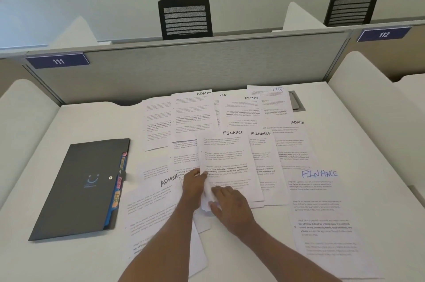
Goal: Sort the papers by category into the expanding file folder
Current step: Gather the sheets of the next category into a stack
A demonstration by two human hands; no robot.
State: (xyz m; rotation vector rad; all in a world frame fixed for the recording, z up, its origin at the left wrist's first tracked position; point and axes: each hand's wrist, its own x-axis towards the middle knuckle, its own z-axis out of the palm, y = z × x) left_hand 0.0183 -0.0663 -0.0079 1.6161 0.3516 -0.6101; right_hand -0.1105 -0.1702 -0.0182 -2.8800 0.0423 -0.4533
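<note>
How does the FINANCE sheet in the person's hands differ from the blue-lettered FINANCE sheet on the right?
The held sheet has a black label; the blue-lettered sheet has a larger one. The left hand and right hand grip the held sheet's crumpled edge; the blue-lettered sheet lies flat, untouched. Both carry printed paragraphs.

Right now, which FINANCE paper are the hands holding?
The leftmost FINANCE paper. The left hand and right hand grip its crumpled lower edge. The other black-lettered one and the blue-lettered one lie flat to its right.
</note>
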